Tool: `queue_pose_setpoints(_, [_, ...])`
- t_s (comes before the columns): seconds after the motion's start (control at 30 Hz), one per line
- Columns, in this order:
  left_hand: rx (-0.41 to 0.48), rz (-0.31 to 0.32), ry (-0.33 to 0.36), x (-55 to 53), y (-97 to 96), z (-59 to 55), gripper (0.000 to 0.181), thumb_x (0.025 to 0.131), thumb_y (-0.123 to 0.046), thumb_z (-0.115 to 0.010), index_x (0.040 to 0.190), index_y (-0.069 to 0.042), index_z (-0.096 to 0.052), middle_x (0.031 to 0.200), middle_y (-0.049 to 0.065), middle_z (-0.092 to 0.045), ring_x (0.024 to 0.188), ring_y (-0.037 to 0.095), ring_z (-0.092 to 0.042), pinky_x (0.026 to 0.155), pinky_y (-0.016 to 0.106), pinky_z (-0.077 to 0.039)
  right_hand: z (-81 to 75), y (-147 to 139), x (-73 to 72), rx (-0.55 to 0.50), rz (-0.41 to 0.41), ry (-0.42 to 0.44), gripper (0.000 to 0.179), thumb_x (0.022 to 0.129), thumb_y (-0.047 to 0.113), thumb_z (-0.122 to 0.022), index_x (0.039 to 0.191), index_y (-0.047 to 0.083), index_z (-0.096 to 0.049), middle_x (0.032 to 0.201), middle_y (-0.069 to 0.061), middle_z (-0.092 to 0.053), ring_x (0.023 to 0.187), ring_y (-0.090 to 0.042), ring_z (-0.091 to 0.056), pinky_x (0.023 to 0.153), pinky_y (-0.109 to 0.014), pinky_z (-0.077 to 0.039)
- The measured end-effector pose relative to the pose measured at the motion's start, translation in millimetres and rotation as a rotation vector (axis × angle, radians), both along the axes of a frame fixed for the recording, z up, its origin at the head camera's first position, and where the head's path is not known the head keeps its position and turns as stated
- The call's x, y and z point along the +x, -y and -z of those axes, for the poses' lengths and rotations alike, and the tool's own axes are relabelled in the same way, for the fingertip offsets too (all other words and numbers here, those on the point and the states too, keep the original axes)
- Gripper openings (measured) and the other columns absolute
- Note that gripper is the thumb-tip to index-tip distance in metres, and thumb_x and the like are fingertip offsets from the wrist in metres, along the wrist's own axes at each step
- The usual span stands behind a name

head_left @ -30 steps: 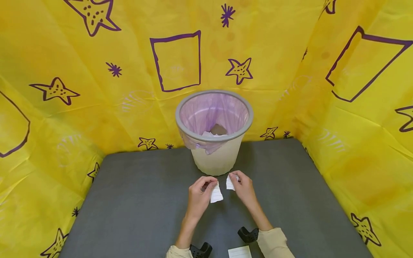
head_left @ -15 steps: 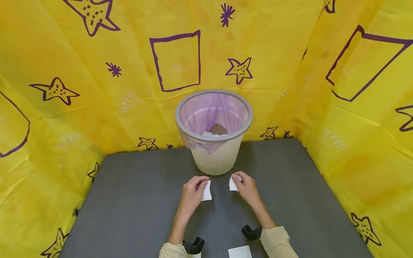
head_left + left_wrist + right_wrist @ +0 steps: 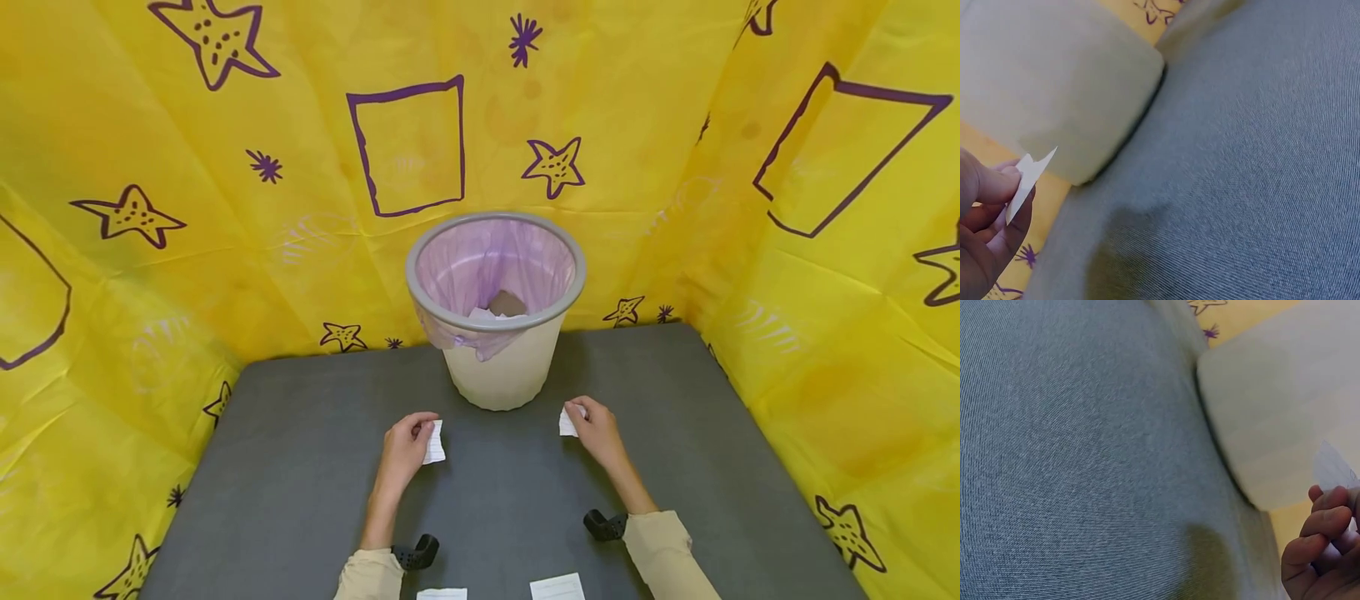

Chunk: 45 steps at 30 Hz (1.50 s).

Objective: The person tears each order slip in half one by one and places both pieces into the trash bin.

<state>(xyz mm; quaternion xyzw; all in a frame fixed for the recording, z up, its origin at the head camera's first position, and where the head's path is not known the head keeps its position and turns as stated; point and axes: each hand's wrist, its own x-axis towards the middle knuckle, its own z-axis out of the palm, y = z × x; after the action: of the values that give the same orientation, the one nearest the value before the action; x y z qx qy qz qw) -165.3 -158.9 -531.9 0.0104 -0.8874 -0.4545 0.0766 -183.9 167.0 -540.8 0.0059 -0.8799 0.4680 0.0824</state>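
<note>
A: What does the paper look like?
B: The left scrap [image 3: 435,446] is small and white with fine ruled lines and an uneven lower edge. In the left wrist view it shows nearly edge-on, bent, with a notch and one sharp tip at the top.
A: And the other one?
B: The right scrap [image 3: 567,423] is white too; more of it is covered. The right wrist view shows a pale pointed corner above the fingers.
A: Where are they?
B: Both lie below the frame's middle, one left of centre, one right, well apart.
A: How are they held?
B: The left hand [image 3: 405,443] pinches the left scrap between thumb and fingers. The right hand [image 3: 597,427] pinches its own the same way, fingers curled.
A: Now count for me.
B: Two hands, one scrap in each. Two paper slips at the bottom edge: the left slip [image 3: 442,595], mostly cut off, and the right slip [image 3: 557,587], faintly lined. Two black wrist mounts [image 3: 417,552], one per arm.
A: Bins?
B: One cream bin [image 3: 501,375] at the centre, with one purple liner [image 3: 450,275]. Inside are one brown piece [image 3: 507,303] and some white paper, too overlapped to count.
</note>
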Motion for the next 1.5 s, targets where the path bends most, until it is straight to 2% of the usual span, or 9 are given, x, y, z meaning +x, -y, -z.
queue_pose_setpoints(0.2, [0.014,0.03,0.03,-22.0,15.3,7.0,0.016,0.092,-0.004,-0.062,0.103,-0.001,-0.073,0.092,0.017,-0.073,0.078,0.02,-0.065,0.064,0.02,-0.046,0.8,-8.3,-17.9,0.006,-0.031,-0.008,0.017,0.093,0.01,-0.061,0.094,-0.006,-0.068,0.076,-0.016,-0.065,0.06,-0.008,-0.047,0.055,-0.022,-0.04])
queue_pose_setpoints(0.37, [0.032,0.013,0.09,-46.9,33.8,-19.3,0.021,0.095,-0.01,-0.059,0.11,-0.002,-0.071,0.104,0.019,-0.071,0.091,0.027,-0.065,0.071,0.025,-0.048,-22.7,-23.9,-39.1,0.007,-0.02,0.011,0.022,0.095,0.013,-0.058,0.099,-0.006,-0.068,0.084,-0.022,-0.067,0.063,-0.013,-0.051,0.057,-0.024,-0.042])
queue_pose_setpoints(0.53, [0.009,0.024,0.103,-61.0,41.4,-38.3,0.024,0.097,-0.013,-0.056,0.115,-0.003,-0.07,0.11,0.019,-0.069,0.096,0.028,-0.063,0.075,0.027,-0.047,-39.5,-34.7,-52.1,0.034,-0.024,0.006,0.025,0.097,0.016,-0.056,0.101,-0.007,-0.067,0.085,-0.023,-0.067,0.062,-0.014,-0.051,0.056,-0.025,-0.042])
queue_pose_setpoints(0.7, [0.161,0.016,0.16,-74.6,45.3,-51.0,0.028,0.097,-0.014,-0.057,0.119,0.0,-0.067,0.117,0.022,-0.066,0.087,0.016,-0.059,0.071,0.02,-0.047,-53.0,-42.2,-62.5,-0.033,-0.013,0.067,0.032,0.098,0.021,-0.055,0.108,-0.008,-0.065,0.073,-0.012,-0.062,0.055,-0.01,-0.05,0.051,-0.023,-0.043])
queue_pose_setpoints(0.87, [0.311,-0.052,0.163,-92.8,55.7,-92.4,0.036,0.097,-0.02,-0.058,0.126,0.0,-0.063,0.124,0.021,-0.061,0.082,0.006,-0.055,0.069,0.014,-0.047,-98.6,-50.5,-77.0,-0.141,0.024,0.085,0.04,0.1,0.029,-0.053,0.116,-0.007,-0.061,0.071,0.002,-0.053,0.054,-0.007,-0.048,0.051,-0.02,-0.043])
queue_pose_setpoints(1.0, [0.316,-0.073,0.106,-100.2,62.6,-135.9,0.037,0.098,-0.023,-0.057,0.128,-0.002,-0.061,0.122,0.014,-0.059,0.085,0.007,-0.053,0.069,0.013,-0.046,-143.2,-57.5,-86.1,-0.146,0.007,0.034,0.047,0.101,0.034,-0.05,0.12,-0.008,-0.058,0.077,0.001,-0.053,0.058,-0.006,-0.048,0.053,-0.018,-0.044])
queue_pose_setpoints(1.1, [0.292,-0.063,0.074,-102.7,65.4,-159.0,0.038,0.098,-0.025,-0.056,0.129,-0.002,-0.061,0.116,0.008,-0.059,0.084,0.007,-0.053,0.068,0.013,-0.046,-164.1,-61.8,-90.9,-0.152,-0.019,0.007,0.048,0.101,0.034,-0.049,0.122,-0.009,-0.056,0.078,0.0,-0.053,0.057,-0.005,-0.048,0.052,-0.018,-0.044])
queue_pose_setpoints(1.33, [0.267,-0.07,0.059,-105.0,66.9,-188.2,0.039,0.098,-0.026,-0.056,0.129,-0.003,-0.061,0.102,-0.005,-0.056,0.082,0.007,-0.052,0.067,0.014,-0.045,-185.8,-60.7,-95.8,-0.157,-0.026,-0.002,0.048,0.101,0.035,-0.049,0.123,-0.007,-0.056,0.079,0.002,-0.053,0.057,-0.005,-0.048,0.052,-0.018,-0.044])
queue_pose_setpoints(1.5, [0.259,-0.062,0.031,-109.9,60.5,-208.9,0.04,0.098,-0.029,-0.057,0.13,-0.006,-0.061,0.108,-0.002,-0.058,0.087,0.009,-0.052,0.072,0.016,-0.045,-202.2,-49.8,-99.2,-0.183,-0.024,-0.043,0.045,0.1,0.034,-0.052,0.118,-0.006,-0.059,0.076,0.005,-0.054,0.057,-0.007,-0.047,0.051,-0.017,-0.042])
